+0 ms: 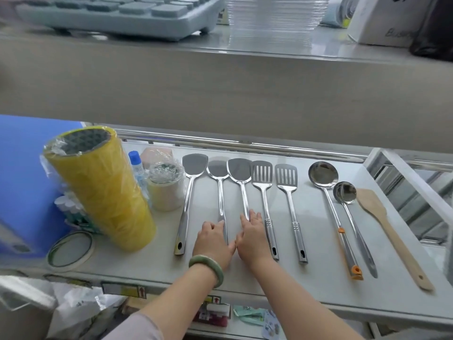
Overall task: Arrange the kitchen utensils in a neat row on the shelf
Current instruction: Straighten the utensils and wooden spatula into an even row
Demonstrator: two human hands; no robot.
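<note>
Steel, polished and mirror-smooth, makes up most of our row on the shelf (318, 285): taking the tall yellow roll (103, 187) as landmark, three solid spatulas lie just right of it, then two slotted turners (262, 175), two ladles and, farthest off, a pale wooden spatula (392, 231). Our left hand (213, 244) lies flat with fingers on the second spatula (220, 192) handle, and our right hand (252, 239) rests loosely curled over the third spatula (241, 182) handle, neither clenched. We judge these stiff, light and slippery, best nudged or pinched at the narrow mid-handle.
</note>
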